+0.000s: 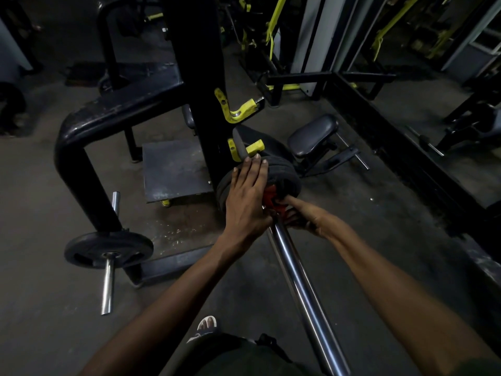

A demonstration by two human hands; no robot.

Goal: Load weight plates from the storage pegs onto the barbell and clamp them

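A chrome barbell sleeve (301,278) runs from the bottom of the view up to the middle. Black weight plates (287,172) sit stacked on it against the rack. A red clamp (271,200) is on the sleeve right against the plates. My left hand (248,196) lies flat with straight fingers over the face of the outer plate. My right hand (301,214) grips the red clamp from the right, its fingers curled round it. Another black plate (108,249) hangs on a chrome storage peg (107,286) at the lower left.
A black rack upright (198,77) with yellow hooks (235,109) stands behind the plates. A padded seat (311,137) lies to the right, a dark platform (173,169) to the left. Black frame rails cross the floor at right. My sandalled foot (207,324) shows at the bottom.
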